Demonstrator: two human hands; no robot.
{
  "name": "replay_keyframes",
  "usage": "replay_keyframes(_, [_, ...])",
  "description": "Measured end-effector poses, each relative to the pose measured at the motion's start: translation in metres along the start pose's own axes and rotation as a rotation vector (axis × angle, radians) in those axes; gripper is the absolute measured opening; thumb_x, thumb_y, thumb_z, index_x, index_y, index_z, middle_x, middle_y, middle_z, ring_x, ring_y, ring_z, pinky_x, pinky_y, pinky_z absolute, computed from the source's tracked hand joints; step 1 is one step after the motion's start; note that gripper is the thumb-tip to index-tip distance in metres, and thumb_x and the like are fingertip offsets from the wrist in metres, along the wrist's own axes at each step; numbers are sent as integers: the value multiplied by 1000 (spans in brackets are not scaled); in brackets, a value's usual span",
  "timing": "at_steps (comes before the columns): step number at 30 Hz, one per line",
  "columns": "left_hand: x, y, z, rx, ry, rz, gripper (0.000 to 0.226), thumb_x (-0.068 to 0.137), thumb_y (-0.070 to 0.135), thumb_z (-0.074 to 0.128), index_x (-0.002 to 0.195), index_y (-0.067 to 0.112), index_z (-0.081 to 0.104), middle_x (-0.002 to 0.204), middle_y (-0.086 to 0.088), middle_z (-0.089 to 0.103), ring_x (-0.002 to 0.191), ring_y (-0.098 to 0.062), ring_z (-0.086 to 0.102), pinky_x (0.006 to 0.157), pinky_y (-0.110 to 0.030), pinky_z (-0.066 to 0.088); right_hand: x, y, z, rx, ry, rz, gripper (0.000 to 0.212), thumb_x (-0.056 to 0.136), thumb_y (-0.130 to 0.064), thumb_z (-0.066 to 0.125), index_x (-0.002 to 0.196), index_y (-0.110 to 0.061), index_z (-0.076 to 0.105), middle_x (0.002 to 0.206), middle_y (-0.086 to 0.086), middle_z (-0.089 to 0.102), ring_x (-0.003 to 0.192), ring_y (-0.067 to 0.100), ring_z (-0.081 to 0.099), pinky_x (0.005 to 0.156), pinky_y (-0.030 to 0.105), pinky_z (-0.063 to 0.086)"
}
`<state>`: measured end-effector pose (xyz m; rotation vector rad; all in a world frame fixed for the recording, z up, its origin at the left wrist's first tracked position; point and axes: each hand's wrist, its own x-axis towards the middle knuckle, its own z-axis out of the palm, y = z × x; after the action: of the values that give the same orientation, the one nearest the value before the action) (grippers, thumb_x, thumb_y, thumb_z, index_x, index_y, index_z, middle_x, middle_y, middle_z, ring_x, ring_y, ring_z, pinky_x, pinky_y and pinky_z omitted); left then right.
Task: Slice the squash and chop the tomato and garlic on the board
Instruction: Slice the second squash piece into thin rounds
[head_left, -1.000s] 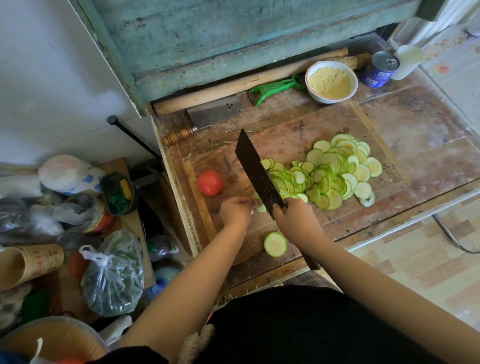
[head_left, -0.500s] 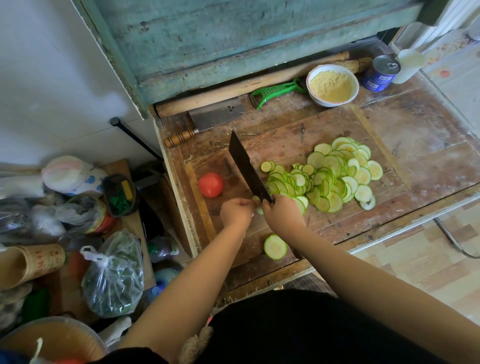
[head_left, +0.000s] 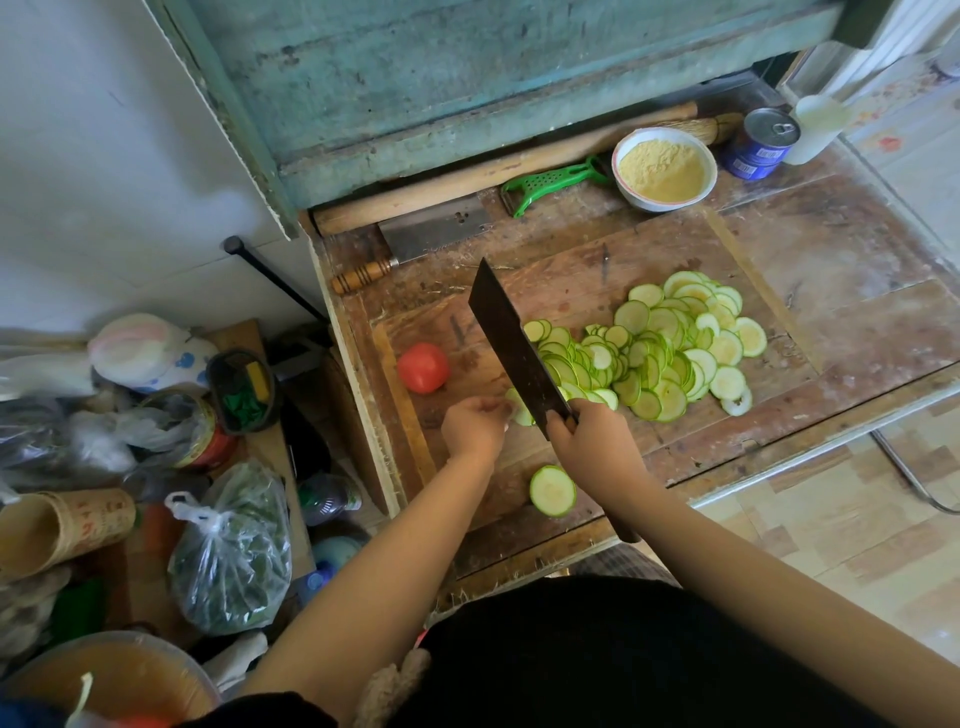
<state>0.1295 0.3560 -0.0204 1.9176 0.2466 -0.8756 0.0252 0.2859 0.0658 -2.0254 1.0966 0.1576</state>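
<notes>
A wide pile of thin green squash slices (head_left: 660, 353) covers the right half of the wooden board (head_left: 582, 291). My right hand (head_left: 592, 441) grips the handle of a dark cleaver (head_left: 511, 345), whose blade stands on edge against the left side of the pile. My left hand (head_left: 475, 426) pinches a small remaining piece of squash (head_left: 519, 410) just left of the blade. A thick squash end piece (head_left: 552, 490) lies near the board's front edge. A whole red tomato (head_left: 423, 367) sits at the board's left. No garlic is visible.
A second cleaver (head_left: 431, 234) with a wooden handle, a rolling pin (head_left: 467, 182), a green peeler (head_left: 550, 182), a bowl of yellow meal (head_left: 664, 169) and a blue can (head_left: 763, 143) line the back. Bags and containers (head_left: 228, 551) crowd the low surface at left.
The cleaver shifted slightly left and back toward the small squash piece, then back against the pile. My left hand stayed on the squash piece.
</notes>
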Motion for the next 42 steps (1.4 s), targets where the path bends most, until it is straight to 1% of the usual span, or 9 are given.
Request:
replay_keyframes(9, [1, -2, 2, 12, 25, 31, 21, 77, 21, 76, 60, 23, 65, 79, -3, 72, 84, -22, 69, 82, -36, 54, 1, 1, 3, -8, -9, 26, 20, 96, -23, 47, 84, -9, 55, 56, -2, 50, 50, 11, 47, 43, 22, 32])
replay_keyframes(20, [3, -3, 2, -8, 21, 0, 18, 77, 19, 77, 63, 22, 65, 75, -4, 70, 83, -23, 69, 85, -38, 55, 7, 0, 12, -39, -4, 36, 25, 97, -25, 46, 98, -4, 60, 60, -2, 50, 51, 14, 48, 43, 23, 31])
replay_keyframes(23, [4, -3, 2, -24, 13, -12, 17, 76, 19, 77, 63, 22, 65, 71, -2, 69, 83, -24, 69, 85, -39, 55, 10, -1, 14, -50, -8, 43, 24, 96, -25, 45, 96, -5, 59, 62, 1, 51, 57, 21, 51, 47, 25, 34])
replay_keyframes(27, [4, -2, 1, -43, 2, -32, 13, 75, 18, 77, 66, 20, 68, 72, -1, 70, 82, -23, 69, 85, -39, 55, 14, -4, 15, -60, -12, 49, 25, 96, -24, 45, 92, -3, 59, 71, 7, 55, 66, 27, 53, 58, 29, 39])
replay_keyframes(30, [5, -1, 0, -49, -11, -28, 16, 76, 15, 77, 63, 20, 68, 67, -1, 68, 75, -22, 67, 85, -41, 56, 21, -7, 20, -97, -25, 64, 27, 96, -24, 44, 94, -2, 59, 80, 12, 59, 71, 27, 51, 61, 29, 37])
replay_keyframes(34, [3, 4, -1, -40, -13, -35, 16, 79, 14, 74, 65, 19, 67, 64, -3, 66, 64, -16, 63, 83, -41, 56, 30, -11, 25, -68, -43, 68, 25, 95, -24, 46, 97, -3, 60, 93, 16, 66, 82, 34, 59, 63, 30, 38])
replay_keyframes(36, [3, 5, 0, -14, 0, -21, 15, 77, 15, 75, 65, 18, 67, 63, -3, 66, 65, -18, 64, 82, -42, 57, 32, -11, 23, -49, -44, 59, 26, 95, -24, 46, 100, -4, 61, 88, 15, 66, 81, 33, 60, 62, 29, 38])
replay_keyframes(39, [3, 7, 0, 27, 16, -4, 15, 74, 18, 77, 64, 19, 66, 66, -4, 68, 73, -23, 68, 81, -41, 57, 24, -8, 21, -28, -35, 30, 21, 95, -23, 47, 95, -6, 59, 68, 5, 55, 64, 26, 52, 48, 27, 32])
replay_keyframes(42, [4, 5, 0, 56, 28, -8, 15, 73, 18, 76, 62, 20, 66, 72, -6, 72, 78, -24, 70, 80, -40, 57, 14, -4, 18, 10, -9, 16, 19, 95, -22, 48, 85, -7, 55, 60, 2, 49, 52, 21, 46, 43, 27, 28])
